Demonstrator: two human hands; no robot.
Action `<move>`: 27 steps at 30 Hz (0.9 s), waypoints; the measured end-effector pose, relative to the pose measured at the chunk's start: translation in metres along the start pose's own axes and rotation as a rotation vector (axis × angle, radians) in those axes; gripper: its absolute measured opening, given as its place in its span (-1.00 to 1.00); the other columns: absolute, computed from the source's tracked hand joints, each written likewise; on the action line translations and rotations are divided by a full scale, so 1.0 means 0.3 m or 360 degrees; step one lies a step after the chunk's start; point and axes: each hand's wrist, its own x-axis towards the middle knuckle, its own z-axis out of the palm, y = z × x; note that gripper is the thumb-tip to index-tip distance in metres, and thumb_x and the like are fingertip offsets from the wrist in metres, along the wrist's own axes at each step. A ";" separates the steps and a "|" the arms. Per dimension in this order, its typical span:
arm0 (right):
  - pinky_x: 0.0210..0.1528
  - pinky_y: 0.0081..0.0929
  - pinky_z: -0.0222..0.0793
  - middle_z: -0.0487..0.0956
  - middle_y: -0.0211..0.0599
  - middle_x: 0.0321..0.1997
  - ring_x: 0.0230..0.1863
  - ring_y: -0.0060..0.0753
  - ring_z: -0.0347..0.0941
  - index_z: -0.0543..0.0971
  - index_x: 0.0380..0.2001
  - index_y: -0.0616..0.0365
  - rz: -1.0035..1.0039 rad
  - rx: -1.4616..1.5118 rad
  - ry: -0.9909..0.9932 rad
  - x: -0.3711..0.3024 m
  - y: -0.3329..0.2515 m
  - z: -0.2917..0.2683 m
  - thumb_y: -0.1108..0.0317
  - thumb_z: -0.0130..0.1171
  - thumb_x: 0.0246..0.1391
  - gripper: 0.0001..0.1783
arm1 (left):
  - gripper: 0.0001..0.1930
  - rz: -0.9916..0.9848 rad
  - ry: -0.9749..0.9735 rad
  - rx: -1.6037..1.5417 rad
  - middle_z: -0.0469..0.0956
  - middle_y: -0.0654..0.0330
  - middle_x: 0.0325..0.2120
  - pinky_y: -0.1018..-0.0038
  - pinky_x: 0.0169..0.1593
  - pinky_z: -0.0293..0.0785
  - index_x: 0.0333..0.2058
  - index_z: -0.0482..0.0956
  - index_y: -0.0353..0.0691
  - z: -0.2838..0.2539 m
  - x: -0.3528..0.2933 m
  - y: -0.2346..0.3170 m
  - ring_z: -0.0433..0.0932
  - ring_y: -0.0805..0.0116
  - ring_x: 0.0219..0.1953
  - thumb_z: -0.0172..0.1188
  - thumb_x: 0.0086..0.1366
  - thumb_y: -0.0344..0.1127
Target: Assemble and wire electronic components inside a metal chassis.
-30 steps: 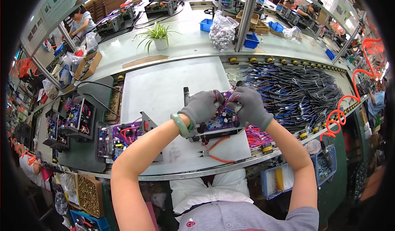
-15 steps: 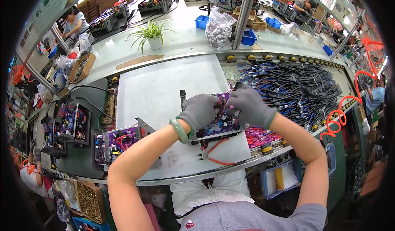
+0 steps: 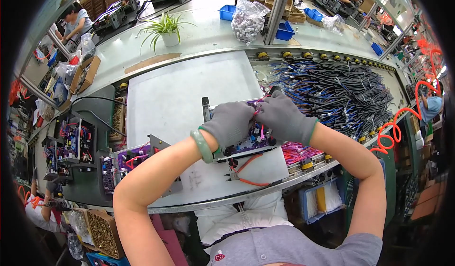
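Observation:
My left hand [image 3: 232, 122] and my right hand [image 3: 285, 119], both in grey gloves with green cuffs, meet over a purple circuit board [image 3: 242, 147] in a metal frame. Their fingertips pinch a thin pink wire [image 3: 256, 112] between them; the gloves hide its ends. A pink connector or sleeve [image 3: 262, 132] stands up from the board below my right fingers. Black upright parts rise at the frame's far corners. In front of the frame lies a pair of cutting pliers [image 3: 254, 184] with orange-red handles, touched by neither hand.
A white sheet [image 3: 166, 88] covers the bench under the frame. To the right lie bundled black cables [image 3: 348, 88] and pink wires [image 3: 301, 154]. More board assemblies [image 3: 76, 145] stand left. An orange coiled hose [image 3: 395, 128] hangs at right. A potted plant [image 3: 170, 38] stands beyond.
Both hands have drawn closer together, fingertips now meeting at the wire. The pink piece on the board has come into sight. The whole view has shifted slightly.

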 end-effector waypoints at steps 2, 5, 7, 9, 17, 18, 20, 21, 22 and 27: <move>-0.06 -0.28 0.31 0.53 -0.41 -0.37 -0.20 -0.29 0.49 0.57 -0.44 0.01 0.0031 0.0047 -0.0106 0.004 -0.003 -0.005 0.43 0.34 -0.45 -0.67 | -0.74 0.0012 -0.0067 -0.0002 0.62 0.00 -0.36 0.18 -0.13 0.54 -0.32 0.66 -0.19 -0.028 0.021 -0.003 0.62 -0.01 -0.27 0.18 0.25 -0.12; -0.04 -0.27 0.34 0.56 -0.38 -0.35 -0.20 -0.26 0.53 0.59 -0.42 0.02 0.0072 0.0081 -0.0195 0.023 -0.007 -0.019 0.43 0.27 -0.29 -0.77 | -0.69 -0.0061 -0.0205 -0.0140 0.65 -0.03 -0.37 0.22 -0.13 0.54 -0.29 0.68 -0.19 -0.064 0.042 -0.014 0.62 -0.03 -0.29 0.19 0.20 -0.07; -0.03 -0.25 0.36 0.59 -0.35 -0.33 -0.21 -0.23 0.56 0.61 -0.41 0.02 0.0110 0.0086 -0.0183 0.013 -0.036 -0.024 0.45 0.19 -0.15 -0.85 | -0.68 -0.0054 -0.0177 -0.0182 0.65 -0.04 -0.36 0.23 -0.12 0.54 -0.28 0.69 -0.19 -0.044 0.037 -0.032 0.63 -0.02 -0.29 0.19 0.20 -0.07; -0.06 -0.26 0.37 0.60 -0.35 -0.32 -0.18 -0.21 0.57 0.61 -0.41 -0.02 0.0017 0.0071 -0.0018 0.006 -0.026 -0.022 0.40 0.34 -0.28 -0.76 | -0.69 -0.0064 -0.0109 -0.0229 0.65 -0.04 -0.37 0.25 -0.12 0.54 -0.24 0.70 -0.17 -0.055 0.026 -0.031 0.63 -0.01 -0.29 0.21 0.19 -0.09; -0.09 -0.28 0.39 0.61 -0.34 -0.34 -0.21 -0.23 0.59 0.61 -0.37 -0.05 0.0107 -0.0088 -0.0425 0.011 -0.014 -0.045 0.34 0.55 -0.59 -0.49 | -0.73 -0.0127 0.0052 -0.0309 0.66 0.04 -0.38 0.25 -0.08 0.54 -0.25 0.71 -0.07 -0.013 0.004 -0.030 0.64 0.05 -0.25 0.19 0.20 -0.07; -0.09 -0.28 0.39 0.61 -0.34 -0.34 -0.21 -0.23 0.59 0.61 -0.37 -0.05 0.0099 -0.0088 -0.0440 0.012 -0.035 -0.024 0.34 0.55 -0.59 -0.49 | -0.73 -0.0131 0.0053 -0.0326 0.66 0.04 -0.38 0.25 -0.08 0.54 -0.25 0.71 -0.07 -0.009 -0.002 -0.028 0.64 0.05 -0.25 0.19 0.20 -0.07; -0.10 -0.27 0.39 0.61 -0.34 -0.35 -0.23 -0.25 0.59 0.61 -0.35 -0.04 -0.0070 -0.0316 0.0056 0.019 -0.075 0.024 0.43 0.47 -0.51 -0.54 | -0.73 -0.0143 0.0109 -0.0344 0.66 0.04 -0.36 0.25 -0.14 0.54 -0.24 0.72 -0.07 -0.007 -0.022 -0.035 0.64 0.04 -0.29 0.22 0.20 -0.09; -0.11 -0.25 0.37 0.60 -0.36 -0.37 -0.24 -0.23 0.59 0.59 -0.35 -0.03 0.0034 -0.0165 -0.0095 0.024 -0.058 0.025 0.47 0.37 -0.38 -0.63 | -0.73 -0.0155 0.0118 -0.0323 0.67 0.05 -0.37 0.26 -0.13 0.54 -0.24 0.72 -0.06 0.002 -0.015 -0.052 0.64 0.05 -0.29 0.22 0.20 -0.08; -0.11 -0.25 0.37 0.60 -0.36 -0.37 -0.24 -0.23 0.59 0.59 -0.35 -0.03 0.0034 -0.0161 -0.0104 0.019 -0.036 0.016 0.47 0.37 -0.38 -0.63 | -0.73 -0.0155 0.0113 -0.0332 0.67 0.05 -0.37 0.26 -0.13 0.54 -0.24 0.72 -0.06 0.003 -0.006 -0.057 0.64 0.05 -0.29 0.22 0.20 -0.08; -0.09 -0.21 0.36 0.59 -0.32 -0.38 -0.25 -0.17 0.58 0.54 -0.43 0.03 0.0155 0.0091 -0.0138 -0.003 -0.012 -0.002 0.42 0.32 -0.23 -0.79 | -0.74 -0.0160 0.0106 -0.0443 0.68 0.08 -0.36 0.30 -0.12 0.54 -0.22 0.72 -0.05 -0.015 -0.021 -0.031 0.65 0.10 -0.29 0.24 0.20 -0.09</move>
